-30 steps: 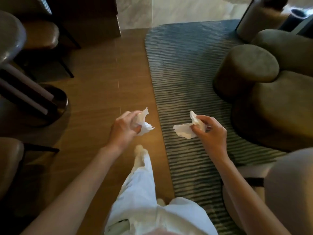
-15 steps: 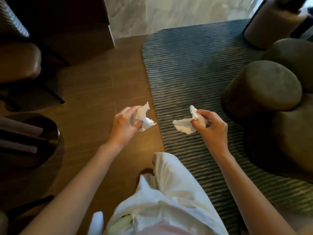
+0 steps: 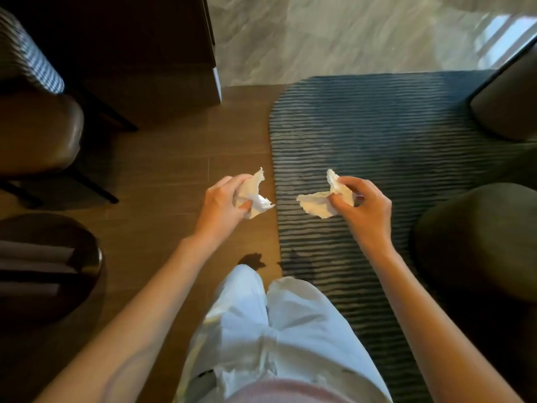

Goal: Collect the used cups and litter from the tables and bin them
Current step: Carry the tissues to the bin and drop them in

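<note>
i count two crumpled white paper tissues, one (image 3: 255, 196) in my left hand (image 3: 223, 205) and one (image 3: 319, 203) in my right hand (image 3: 364, 210). two bare hands, then. one dark striped ribbed rug (image 3: 392, 141) on the floor. two rounded olive upholstered stools, one (image 3: 482, 239) near and one (image 3: 508, 103) farther. one brown leather chair (image 3: 37, 132).

No readable text, labels, brands, numbers or signs anywhere.
</note>
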`<act>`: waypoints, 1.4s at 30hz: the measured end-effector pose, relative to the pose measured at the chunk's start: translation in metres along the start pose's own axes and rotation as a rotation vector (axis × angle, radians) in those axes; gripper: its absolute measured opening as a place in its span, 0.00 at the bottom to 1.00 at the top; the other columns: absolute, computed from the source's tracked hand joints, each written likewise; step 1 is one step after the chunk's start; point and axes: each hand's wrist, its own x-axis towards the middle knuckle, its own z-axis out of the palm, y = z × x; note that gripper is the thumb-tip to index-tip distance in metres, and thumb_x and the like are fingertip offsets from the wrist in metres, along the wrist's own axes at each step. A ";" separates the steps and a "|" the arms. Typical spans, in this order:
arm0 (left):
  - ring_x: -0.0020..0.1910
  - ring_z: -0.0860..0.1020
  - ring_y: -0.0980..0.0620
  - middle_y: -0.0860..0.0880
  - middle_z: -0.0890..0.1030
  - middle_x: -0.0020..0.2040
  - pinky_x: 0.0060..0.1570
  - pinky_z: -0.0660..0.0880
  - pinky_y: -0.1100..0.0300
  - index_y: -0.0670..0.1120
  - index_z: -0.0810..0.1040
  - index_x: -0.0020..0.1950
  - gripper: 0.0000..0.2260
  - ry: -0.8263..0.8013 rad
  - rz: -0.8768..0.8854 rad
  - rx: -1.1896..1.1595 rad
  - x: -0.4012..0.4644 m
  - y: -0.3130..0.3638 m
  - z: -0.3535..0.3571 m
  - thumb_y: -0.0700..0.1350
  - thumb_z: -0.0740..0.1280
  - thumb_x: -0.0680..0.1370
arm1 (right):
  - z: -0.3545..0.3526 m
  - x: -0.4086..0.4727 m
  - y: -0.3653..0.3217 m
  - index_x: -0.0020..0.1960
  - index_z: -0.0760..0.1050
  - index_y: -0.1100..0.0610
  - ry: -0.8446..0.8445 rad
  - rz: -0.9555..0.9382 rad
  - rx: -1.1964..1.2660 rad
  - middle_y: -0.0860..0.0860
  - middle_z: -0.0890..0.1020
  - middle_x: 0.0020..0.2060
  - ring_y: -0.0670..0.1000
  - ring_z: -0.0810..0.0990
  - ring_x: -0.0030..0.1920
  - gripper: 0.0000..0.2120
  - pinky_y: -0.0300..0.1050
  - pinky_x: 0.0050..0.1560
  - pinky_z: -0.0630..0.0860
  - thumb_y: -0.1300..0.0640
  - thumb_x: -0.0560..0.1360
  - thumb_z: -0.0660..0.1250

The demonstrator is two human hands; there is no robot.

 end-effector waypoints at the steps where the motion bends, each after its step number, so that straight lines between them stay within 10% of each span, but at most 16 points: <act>1: 0.48 0.73 0.56 0.50 0.78 0.52 0.41 0.64 0.80 0.48 0.77 0.62 0.22 0.014 -0.007 0.005 0.019 -0.002 -0.003 0.37 0.73 0.69 | 0.006 0.020 -0.003 0.57 0.79 0.56 -0.007 0.004 0.005 0.49 0.81 0.50 0.45 0.79 0.50 0.14 0.34 0.49 0.74 0.57 0.72 0.71; 10: 0.53 0.73 0.57 0.48 0.78 0.57 0.42 0.66 0.75 0.47 0.75 0.65 0.24 0.024 -0.012 -0.006 0.220 -0.048 -0.031 0.39 0.74 0.70 | 0.088 0.210 -0.020 0.58 0.79 0.57 -0.010 -0.002 -0.057 0.50 0.81 0.51 0.49 0.79 0.51 0.16 0.52 0.54 0.76 0.56 0.70 0.73; 42: 0.56 0.77 0.47 0.45 0.79 0.58 0.51 0.71 0.63 0.44 0.76 0.64 0.23 -0.066 -0.025 0.135 0.866 -0.061 -0.035 0.38 0.75 0.69 | 0.193 0.843 -0.017 0.55 0.80 0.55 0.063 0.028 0.001 0.49 0.83 0.49 0.50 0.81 0.48 0.16 0.52 0.50 0.78 0.55 0.68 0.75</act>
